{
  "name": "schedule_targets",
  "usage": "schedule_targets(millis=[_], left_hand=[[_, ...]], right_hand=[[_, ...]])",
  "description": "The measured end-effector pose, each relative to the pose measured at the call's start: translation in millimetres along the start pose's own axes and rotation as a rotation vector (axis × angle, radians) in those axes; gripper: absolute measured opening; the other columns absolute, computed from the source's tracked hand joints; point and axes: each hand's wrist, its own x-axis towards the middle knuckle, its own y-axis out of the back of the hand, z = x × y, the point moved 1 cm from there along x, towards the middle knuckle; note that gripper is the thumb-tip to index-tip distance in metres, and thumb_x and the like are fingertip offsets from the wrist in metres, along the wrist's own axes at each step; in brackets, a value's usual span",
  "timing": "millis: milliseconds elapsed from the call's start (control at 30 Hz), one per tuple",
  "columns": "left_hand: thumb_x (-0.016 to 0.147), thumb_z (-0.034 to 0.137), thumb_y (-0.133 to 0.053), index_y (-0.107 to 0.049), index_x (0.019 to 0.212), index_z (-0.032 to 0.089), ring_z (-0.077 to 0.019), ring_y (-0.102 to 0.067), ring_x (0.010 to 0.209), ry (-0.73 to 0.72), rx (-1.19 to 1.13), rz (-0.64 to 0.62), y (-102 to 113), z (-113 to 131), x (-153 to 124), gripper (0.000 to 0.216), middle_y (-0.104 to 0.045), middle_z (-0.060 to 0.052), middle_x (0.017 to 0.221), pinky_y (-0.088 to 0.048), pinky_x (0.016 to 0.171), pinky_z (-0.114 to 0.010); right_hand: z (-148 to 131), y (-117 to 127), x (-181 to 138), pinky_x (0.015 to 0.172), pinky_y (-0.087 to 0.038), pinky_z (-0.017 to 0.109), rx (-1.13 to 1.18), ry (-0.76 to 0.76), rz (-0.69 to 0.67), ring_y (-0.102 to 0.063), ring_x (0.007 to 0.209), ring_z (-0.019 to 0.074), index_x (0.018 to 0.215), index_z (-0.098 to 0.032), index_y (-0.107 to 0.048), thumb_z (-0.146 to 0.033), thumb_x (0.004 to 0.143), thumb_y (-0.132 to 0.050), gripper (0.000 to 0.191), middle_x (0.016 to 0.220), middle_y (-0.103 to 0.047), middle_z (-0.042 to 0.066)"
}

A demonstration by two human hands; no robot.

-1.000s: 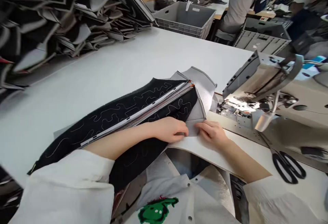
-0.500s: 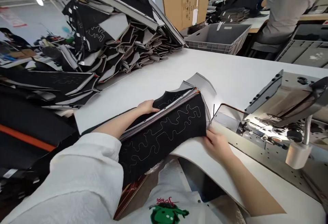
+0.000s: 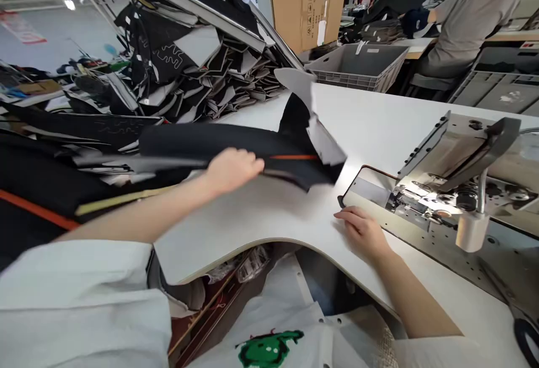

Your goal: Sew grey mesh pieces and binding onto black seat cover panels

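Note:
My left hand [image 3: 236, 168] is closed on the edge of a black fabric panel [image 3: 256, 140] and holds it raised above the white table. The panel has an orange strip along its middle and grey backing turned outward at its right end. It is blurred, with its left part reaching toward the stacked pieces. On the table beside the sewing machine, my right hand [image 3: 364, 233] rests with loosely bent fingers and nothing visible in them. The sewing machine [image 3: 442, 194] is just right of that hand, its lamp lit.
Many black and grey panels lie in a tall pile [image 3: 181, 70] at the back left. Behind the white table [image 3: 357, 126] are a grey crate [image 3: 357, 64] and a cardboard box [image 3: 309, 8]. Scissors [image 3: 526, 331] lie at the lower right. A seated person [image 3: 471, 25] is in the background.
My left hand has lifted the panel off the table and swung it left, turning its orange-striped side into view. My right hand has let go of its right end and stays near the machine.

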Motion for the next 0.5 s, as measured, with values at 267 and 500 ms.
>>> schedule_targets(millis=[267, 500], left_hand=[[0.09, 0.025, -0.048, -0.061, 0.078, 0.02, -0.0177, -0.058, 0.063, -0.153, -0.507, -0.393, -81, 42, -104, 0.019, -0.061, -0.002, 0.073, -0.039, 0.056, -0.028], [0.098, 0.042, -0.027, -0.049, 0.133, 0.019, -0.0261, -0.045, 0.126, 0.215, -0.678, -0.092, -102, 22, -24, 0.048, -0.048, -0.012, 0.138, -0.035, 0.105, -0.041]], right_hand=[[-53, 0, 26, 0.079, -0.053, 0.029, 0.097, 0.341, -0.173, -0.062, 0.094, 0.0155, 0.106, -0.022, -0.064, -0.01, 0.09, -0.039, 0.032, 0.103, -0.066, 0.007], [-51, -67, 79, 0.107, -0.036, 0.053, -0.401, -0.012, -0.252, -0.041, 0.131, 0.0316, 0.136, -0.01, -0.045, -0.034, 0.094, -0.044, 0.048, 0.14, -0.046, 0.019]])
